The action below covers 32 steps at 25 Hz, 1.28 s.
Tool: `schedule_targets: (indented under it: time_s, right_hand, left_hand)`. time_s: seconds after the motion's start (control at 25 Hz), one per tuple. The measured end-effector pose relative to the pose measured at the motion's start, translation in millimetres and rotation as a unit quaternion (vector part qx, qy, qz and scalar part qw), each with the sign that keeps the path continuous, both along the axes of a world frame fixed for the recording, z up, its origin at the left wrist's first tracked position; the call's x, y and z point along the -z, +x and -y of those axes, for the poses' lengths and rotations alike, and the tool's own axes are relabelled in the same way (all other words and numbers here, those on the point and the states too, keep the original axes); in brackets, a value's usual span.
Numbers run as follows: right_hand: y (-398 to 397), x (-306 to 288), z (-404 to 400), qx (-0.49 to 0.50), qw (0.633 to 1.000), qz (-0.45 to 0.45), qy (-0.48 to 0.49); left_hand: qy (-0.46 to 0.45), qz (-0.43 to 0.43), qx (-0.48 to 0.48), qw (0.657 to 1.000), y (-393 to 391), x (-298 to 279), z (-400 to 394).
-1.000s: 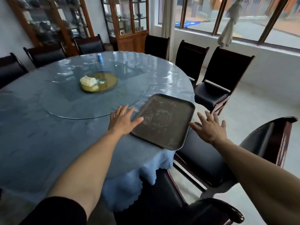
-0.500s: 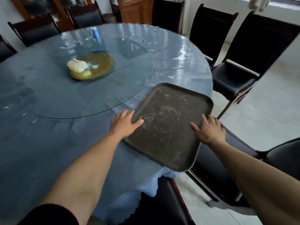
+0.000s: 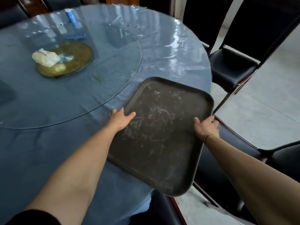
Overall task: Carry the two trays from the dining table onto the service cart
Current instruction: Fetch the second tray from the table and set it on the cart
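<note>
A dark, scratched rectangular tray (image 3: 162,132) lies at the right edge of the round dining table (image 3: 40,143), its near corner overhanging the edge. My left hand (image 3: 121,118) grips the tray's left rim, thumb on top. On the opposite rim my right hand (image 3: 207,127) holds the tray, fingers curled under the edge. Only one tray is in view. No service cart is visible.
A glass turntable (image 3: 81,88) carries a yellowish dish (image 3: 73,60) with a crumpled napkin (image 3: 45,58) and a blue bottle (image 3: 70,15). Black chairs (image 3: 233,65) ring the table on the right and near side (image 3: 243,159). Pale floor (image 3: 267,103) lies to the right.
Both hands moved from hovering beside the tray to gripping its left and right rims. The view has come closer and tilted down over the tray.
</note>
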State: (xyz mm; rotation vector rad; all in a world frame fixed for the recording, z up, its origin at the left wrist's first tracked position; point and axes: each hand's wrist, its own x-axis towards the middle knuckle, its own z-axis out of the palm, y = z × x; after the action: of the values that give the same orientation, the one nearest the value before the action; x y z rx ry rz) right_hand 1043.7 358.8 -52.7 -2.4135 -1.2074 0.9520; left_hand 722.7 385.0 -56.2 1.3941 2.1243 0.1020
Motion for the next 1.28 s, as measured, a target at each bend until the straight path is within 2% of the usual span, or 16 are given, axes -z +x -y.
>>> schedule_targets:
  time_s: [0.16,0.32,0.4,0.64,1.04,1.28]
  right_hand:
    - [13.7,14.5,-9.7,0.088,0.991,-0.104,-0.01]
    - [20.3,7.3,-9.8,0.174,0.933,-0.314,0.017]
    - [22.7,-4.0,-11.5,0.18,0.917,-0.356,0.018]
    - [22.1,-60.0,5.6,0.151,0.91,-0.387,0.005]
    - [2.5,-186.7,68.1,0.117,0.906,-0.397,0.085]
    - [-0.5,-253.4,132.1,0.117,0.91,-0.377,0.129]
  left_hand:
    - [-0.023,0.042,-0.069,0.997,3.8,2.1,-12.8]
    - [-0.015,0.114,-0.137,0.984,-0.1,-1.0,-19.5]
    - [-0.021,0.171,-0.168,0.971,-0.9,-7.9,-16.0]
    - [-0.059,0.277,-0.184,0.941,-11.4,-63.7,11.6]
    - [0.01,0.27,-0.185,0.945,-22.4,-203.2,99.3]
    - [0.015,0.324,-0.155,0.933,-29.4,-264.1,168.7]
